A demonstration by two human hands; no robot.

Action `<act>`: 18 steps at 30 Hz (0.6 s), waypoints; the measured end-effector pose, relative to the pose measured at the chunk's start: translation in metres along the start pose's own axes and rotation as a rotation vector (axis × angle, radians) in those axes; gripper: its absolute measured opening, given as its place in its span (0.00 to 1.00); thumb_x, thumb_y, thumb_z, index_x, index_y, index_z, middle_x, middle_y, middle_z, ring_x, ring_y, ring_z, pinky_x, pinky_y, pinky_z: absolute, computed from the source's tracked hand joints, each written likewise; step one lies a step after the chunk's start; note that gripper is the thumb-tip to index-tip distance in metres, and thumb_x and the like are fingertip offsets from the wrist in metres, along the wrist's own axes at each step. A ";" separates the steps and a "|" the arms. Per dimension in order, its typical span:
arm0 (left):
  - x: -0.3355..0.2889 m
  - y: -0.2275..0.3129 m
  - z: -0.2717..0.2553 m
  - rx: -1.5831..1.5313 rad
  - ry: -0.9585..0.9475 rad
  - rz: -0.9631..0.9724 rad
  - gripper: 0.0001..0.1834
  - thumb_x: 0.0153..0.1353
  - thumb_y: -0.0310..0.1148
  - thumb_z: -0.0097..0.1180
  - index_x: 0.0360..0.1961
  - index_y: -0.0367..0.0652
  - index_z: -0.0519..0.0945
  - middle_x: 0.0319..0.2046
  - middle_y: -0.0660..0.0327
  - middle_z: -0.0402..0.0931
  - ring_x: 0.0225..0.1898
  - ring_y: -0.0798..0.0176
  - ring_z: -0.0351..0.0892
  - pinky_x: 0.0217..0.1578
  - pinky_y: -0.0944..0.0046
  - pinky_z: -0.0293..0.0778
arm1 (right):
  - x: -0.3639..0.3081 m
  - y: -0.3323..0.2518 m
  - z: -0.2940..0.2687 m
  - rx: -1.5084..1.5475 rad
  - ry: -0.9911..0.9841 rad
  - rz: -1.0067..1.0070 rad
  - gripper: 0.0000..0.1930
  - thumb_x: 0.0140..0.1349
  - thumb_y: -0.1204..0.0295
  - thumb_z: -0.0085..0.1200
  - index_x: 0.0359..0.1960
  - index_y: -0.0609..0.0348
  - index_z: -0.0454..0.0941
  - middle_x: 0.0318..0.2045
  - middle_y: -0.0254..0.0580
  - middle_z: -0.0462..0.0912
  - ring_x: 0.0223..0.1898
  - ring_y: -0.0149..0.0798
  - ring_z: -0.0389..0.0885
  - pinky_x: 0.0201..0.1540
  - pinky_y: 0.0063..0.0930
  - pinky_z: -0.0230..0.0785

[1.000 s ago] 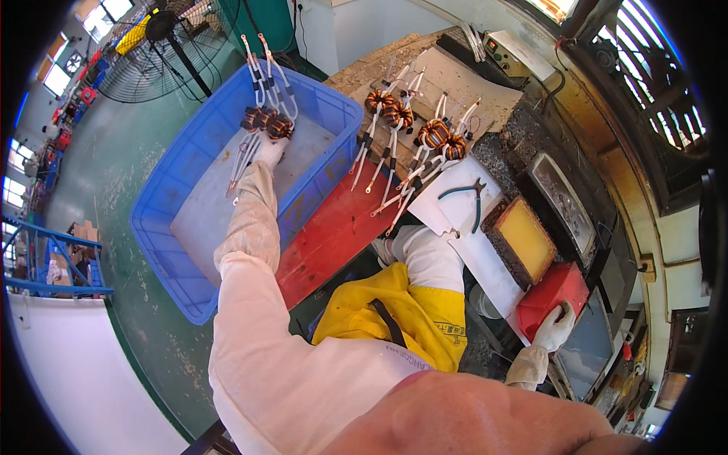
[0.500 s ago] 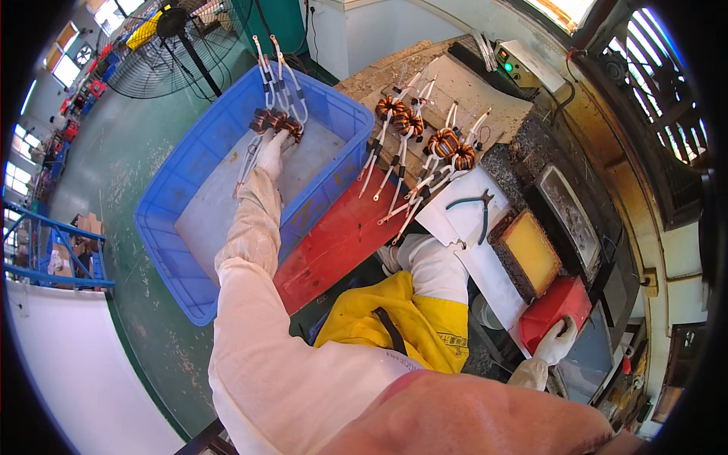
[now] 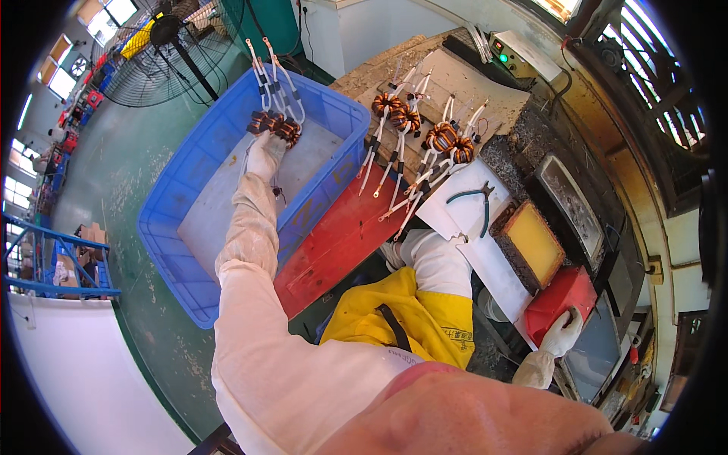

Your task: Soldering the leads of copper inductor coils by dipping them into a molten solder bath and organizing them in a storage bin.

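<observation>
My left hand, in a pale glove, is closed around dark-and-copper toroidal coils over the blue plastic bin. White leads with lug ends stick up from these coils past the bin's far wall. Some thinner wires hang by the wrist, partly hidden by the hand. At the right, my right hand, also gloved, grips the near side of a red box. Just beyond that box sits a dark-framed tray with a yellow surface. Several more toroidal coils with white leads lie on the bench.
Pliers with dark handles lie on a white sheet left of the yellow tray. A red board runs beside the bin. A control box with a green light stands at the back, and a large fan at the far left.
My left hand has shifted slightly left and nearer, with the coils still in it. The right hand stays on the red box. The whole view has shifted a little.
</observation>
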State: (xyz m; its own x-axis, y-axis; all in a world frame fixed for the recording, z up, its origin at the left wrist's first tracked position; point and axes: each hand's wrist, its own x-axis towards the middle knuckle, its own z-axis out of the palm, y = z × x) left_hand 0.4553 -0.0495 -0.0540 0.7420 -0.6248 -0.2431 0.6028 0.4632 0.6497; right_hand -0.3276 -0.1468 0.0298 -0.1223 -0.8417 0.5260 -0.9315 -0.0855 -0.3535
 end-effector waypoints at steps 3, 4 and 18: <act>0.006 0.003 0.000 0.009 -0.127 -0.035 0.10 0.64 0.34 0.53 0.41 0.39 0.75 0.31 0.60 0.76 0.27 0.63 0.76 0.26 0.67 0.75 | 0.000 -0.001 0.000 -0.001 0.008 -0.004 0.10 0.62 0.73 0.49 0.41 0.63 0.78 0.40 0.48 0.81 0.43 0.48 0.79 0.49 0.35 0.69; 0.008 0.007 -0.002 0.096 -0.081 -0.003 0.10 0.63 0.35 0.55 0.41 0.40 0.75 0.28 0.61 0.74 0.24 0.67 0.73 0.21 0.69 0.69 | 0.000 -0.002 0.000 0.006 0.009 -0.002 0.10 0.62 0.73 0.49 0.41 0.63 0.78 0.40 0.48 0.81 0.43 0.48 0.79 0.49 0.35 0.69; -0.029 -0.007 0.029 1.584 -0.078 0.227 0.29 0.51 0.42 0.62 0.44 0.25 0.73 0.32 0.49 0.81 0.33 0.55 0.81 0.37 0.58 0.74 | 0.000 -0.002 0.000 0.001 0.001 0.012 0.10 0.62 0.73 0.49 0.41 0.63 0.78 0.40 0.48 0.81 0.43 0.48 0.79 0.49 0.35 0.69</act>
State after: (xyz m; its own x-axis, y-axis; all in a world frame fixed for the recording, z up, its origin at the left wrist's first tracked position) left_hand 0.4210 -0.0532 -0.0305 0.7234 -0.6894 -0.0388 -0.4471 -0.5104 0.7346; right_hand -0.3263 -0.1467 0.0306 -0.1340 -0.8423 0.5221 -0.9295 -0.0759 -0.3610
